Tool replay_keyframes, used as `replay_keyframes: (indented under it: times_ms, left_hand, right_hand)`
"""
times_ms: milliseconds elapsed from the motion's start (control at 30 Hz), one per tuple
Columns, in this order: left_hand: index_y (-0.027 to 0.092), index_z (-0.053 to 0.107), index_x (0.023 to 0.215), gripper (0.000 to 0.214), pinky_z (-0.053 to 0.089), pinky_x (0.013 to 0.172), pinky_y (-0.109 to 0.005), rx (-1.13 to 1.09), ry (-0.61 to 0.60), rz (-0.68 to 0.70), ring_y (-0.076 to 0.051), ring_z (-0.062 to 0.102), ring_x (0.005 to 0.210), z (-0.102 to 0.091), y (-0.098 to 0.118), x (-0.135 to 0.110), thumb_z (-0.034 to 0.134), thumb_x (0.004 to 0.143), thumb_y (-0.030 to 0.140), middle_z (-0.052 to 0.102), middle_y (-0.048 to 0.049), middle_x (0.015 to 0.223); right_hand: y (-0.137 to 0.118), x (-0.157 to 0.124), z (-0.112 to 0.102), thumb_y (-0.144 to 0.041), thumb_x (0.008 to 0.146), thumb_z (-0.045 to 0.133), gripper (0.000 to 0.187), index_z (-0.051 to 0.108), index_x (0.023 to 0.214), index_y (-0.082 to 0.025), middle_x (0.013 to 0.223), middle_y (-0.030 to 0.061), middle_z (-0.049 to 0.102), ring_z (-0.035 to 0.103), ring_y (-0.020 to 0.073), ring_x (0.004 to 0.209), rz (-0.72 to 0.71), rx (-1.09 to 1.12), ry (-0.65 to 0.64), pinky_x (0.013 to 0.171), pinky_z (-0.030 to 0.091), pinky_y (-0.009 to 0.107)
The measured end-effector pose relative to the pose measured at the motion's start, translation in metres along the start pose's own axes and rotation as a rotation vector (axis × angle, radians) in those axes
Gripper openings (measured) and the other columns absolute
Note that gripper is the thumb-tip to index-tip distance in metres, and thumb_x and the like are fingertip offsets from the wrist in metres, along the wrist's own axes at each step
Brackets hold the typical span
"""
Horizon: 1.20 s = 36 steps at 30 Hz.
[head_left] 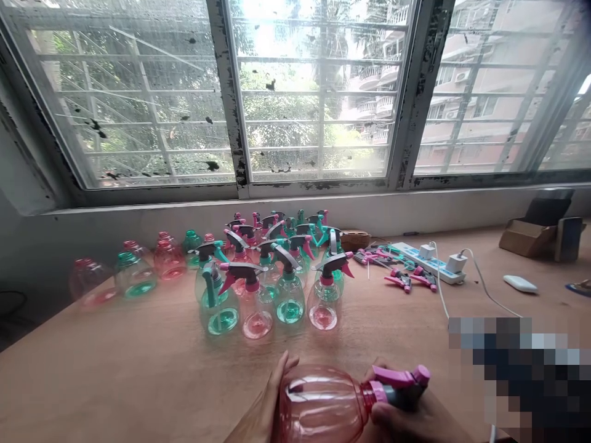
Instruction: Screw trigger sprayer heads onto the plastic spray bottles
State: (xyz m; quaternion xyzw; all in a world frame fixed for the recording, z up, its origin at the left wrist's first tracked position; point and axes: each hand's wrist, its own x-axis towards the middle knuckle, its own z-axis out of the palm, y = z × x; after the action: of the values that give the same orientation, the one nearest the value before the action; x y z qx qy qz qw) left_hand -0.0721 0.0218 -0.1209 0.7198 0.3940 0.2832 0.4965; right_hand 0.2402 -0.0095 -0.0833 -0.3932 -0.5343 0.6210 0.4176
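Observation:
A clear pink spray bottle point(323, 403) lies on its side low in the view, just above the wooden table point(138, 363). My left hand point(268, 403) cups the bottle's rounded base, fingers wrapped behind it. My right hand point(410, 418) closes round the grey and pink trigger head point(401, 381) screwed on the bottle's neck. Just beyond, several finished spray bottles point(272, 277), pink and teal, stand in a cluster.
Several headless pink and teal bottles point(133, 274) stand at the left. Loose trigger heads point(401, 271) lie beside a white power strip point(434, 261) with a cable. A cardboard box point(530, 237) and a white flat object point(520, 283) sit at the right. A blurred patch covers the lower right.

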Motion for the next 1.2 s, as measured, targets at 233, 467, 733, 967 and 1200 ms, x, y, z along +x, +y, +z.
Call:
replay_keyframes:
  times_ms: [233, 467, 733, 967, 1200]
  left_hand:
    - [0.038, -0.002, 0.164, 0.092, 0.034, 0.121, -0.055, 0.091, -0.129, 0.242, -0.04, 0.035, 0.151, -0.016, 0.018, -0.006, 0.04, 0.092, 0.076, 0.02, -0.01, 0.173]
    - [0.045, 0.012, 0.162, 0.087, 0.028, 0.125, -0.052, 0.099, -0.118, 0.206, -0.037, 0.038, 0.151, -0.013, 0.033, -0.008, 0.049, 0.09, 0.076, 0.025, -0.0032, 0.172]
    - [0.043, 0.01, 0.163, 0.072, 0.024, 0.127, -0.051, 0.136, -0.027, 0.111, -0.033, 0.038, 0.152, -0.007, 0.024, -0.006, 0.033, 0.1, 0.068, 0.031, -0.0033, 0.171]
    - [0.042, 0.007, 0.163, 0.08, 0.038, 0.12, -0.05, 0.075, -0.095, 0.251, -0.035, 0.048, 0.145, -0.015, 0.033, -0.009, 0.036, 0.096, 0.074, 0.029, -0.0077, 0.17]
    - [0.04, 0.019, 0.162, 0.074, 0.024, 0.127, -0.053, 0.162, -0.079, 0.13, -0.033, 0.037, 0.152, -0.008, 0.033, -0.01, 0.051, 0.099, 0.061, 0.033, -0.0064, 0.169]
  right_hand:
    - [-0.008, -0.001, 0.001, -0.051, 0.071, 0.085, 0.041, 0.063, 0.088, -0.02, 0.067, -0.0044, 0.057, 0.045, 0.0124, 0.06, -0.079, -0.063, -0.022, 0.054, 0.027, 0.027]
    - [0.0, 0.001, -0.005, -0.057, 0.067, 0.084, 0.045, 0.063, 0.085, -0.021, 0.071, -0.0022, 0.056, 0.043, 0.0147, 0.063, -0.11, -0.136, 0.051, 0.057, 0.029, 0.028]
    - [0.0, 0.001, -0.003, -0.059, 0.072, 0.082, 0.046, 0.059, 0.09, -0.024, 0.061, -0.0051, 0.056, 0.043, 0.0121, 0.05, -0.064, -0.075, 0.019, 0.048, 0.029, 0.027]
    - [-0.002, -0.002, -0.001, -0.05, 0.068, 0.088, 0.043, 0.065, 0.087, -0.02, 0.066, -0.0059, 0.056, 0.041, 0.0106, 0.058, -0.055, -0.054, -0.008, 0.053, 0.027, 0.024]
    - [0.004, 0.0, 0.004, -0.058, 0.07, 0.087, 0.05, 0.063, 0.094, -0.021, 0.063, -0.0034, 0.061, 0.052, 0.0121, 0.049, 0.011, 0.187, 0.154, 0.047, 0.034, 0.025]
